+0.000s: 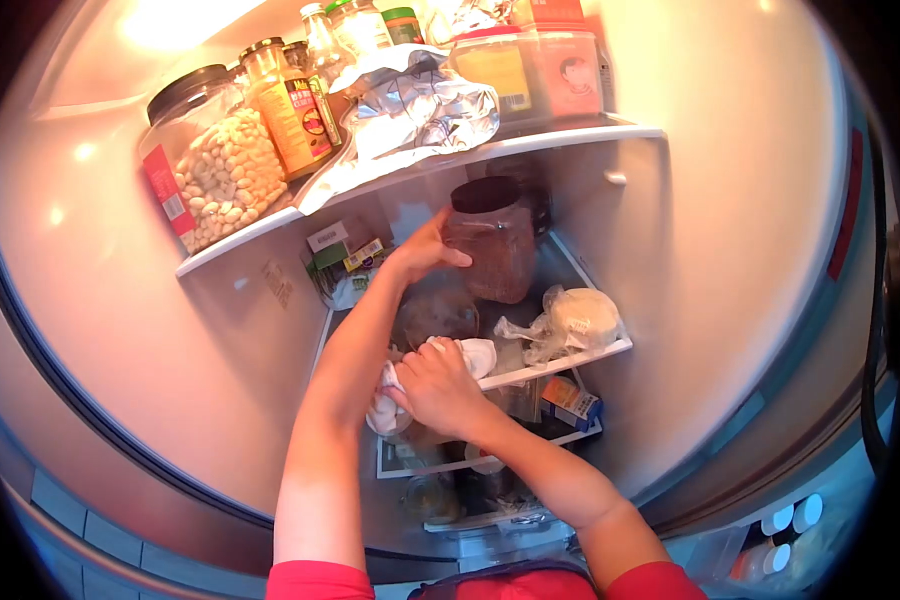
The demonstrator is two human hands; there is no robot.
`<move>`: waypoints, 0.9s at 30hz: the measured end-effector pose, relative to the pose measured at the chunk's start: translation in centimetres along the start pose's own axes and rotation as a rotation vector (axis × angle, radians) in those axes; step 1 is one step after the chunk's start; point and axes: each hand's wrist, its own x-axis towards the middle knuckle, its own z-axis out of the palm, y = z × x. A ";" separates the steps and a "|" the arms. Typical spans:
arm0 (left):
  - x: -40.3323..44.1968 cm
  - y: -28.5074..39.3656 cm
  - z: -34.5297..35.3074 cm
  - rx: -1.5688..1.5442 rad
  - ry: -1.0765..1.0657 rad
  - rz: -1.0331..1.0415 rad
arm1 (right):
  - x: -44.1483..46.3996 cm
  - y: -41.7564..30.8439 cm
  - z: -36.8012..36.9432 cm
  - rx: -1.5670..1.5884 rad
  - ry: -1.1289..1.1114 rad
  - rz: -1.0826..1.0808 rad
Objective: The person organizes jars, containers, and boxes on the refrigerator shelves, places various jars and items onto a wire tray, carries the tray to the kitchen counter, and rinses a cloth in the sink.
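Observation:
Inside a fridge, my left hand (428, 250) reaches to the middle shelf and grips the left side of a large clear jar (500, 250) with a black lid and dark brown contents. Its thumb lies on the jar's front; the other fingers are partly hidden behind it. Lower down, my right hand (438, 385) is closed on a white cloth (388, 405) at the shelf's front edge. Just behind the cloth sits a rounded, dark see-through item (440, 312), too unclear to name. A pale round item in a plastic bag (582, 320) lies at the right of this shelf.
The upper shelf (630, 132) holds a jar of peanuts (230, 165), a yellow-orange bottle (292, 115), crumpled foil (420, 105) and plastic tubs (565, 75). Small boxes (345, 250) stand at the middle shelf's left. A blue and orange carton (572, 402) sits below.

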 end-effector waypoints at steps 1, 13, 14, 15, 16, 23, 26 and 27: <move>0.3 0.0 -0.2 0.000 -0.002 -0.005 | 0.0 0.1 0.0 -0.009 0.001 -0.011; 2.3 3.8 7.4 0.670 0.290 0.320 | -0.5 0.0 0.2 -0.022 -0.125 0.056; 2.6 3.7 7.0 0.665 0.297 0.314 | -0.5 -0.1 0.2 -0.017 -0.133 0.053; 3.2 4.2 6.5 0.508 0.148 0.246 | -0.3 -0.1 0.2 -0.009 -0.164 0.066; 3.8 4.6 6.0 0.349 0.002 0.182 | -0.2 0.0 0.2 -0.003 -0.195 0.078; 6.5 3.2 3.5 0.183 0.003 0.044 | -0.3 0.4 0.2 0.173 0.013 0.010; 6.2 1.6 2.8 0.707 0.283 0.051 | 0.2 0.1 -0.5 0.266 -0.099 0.125; 5.1 1.7 2.6 0.715 0.290 0.041 | 0.2 0.3 -0.2 0.166 -0.213 0.124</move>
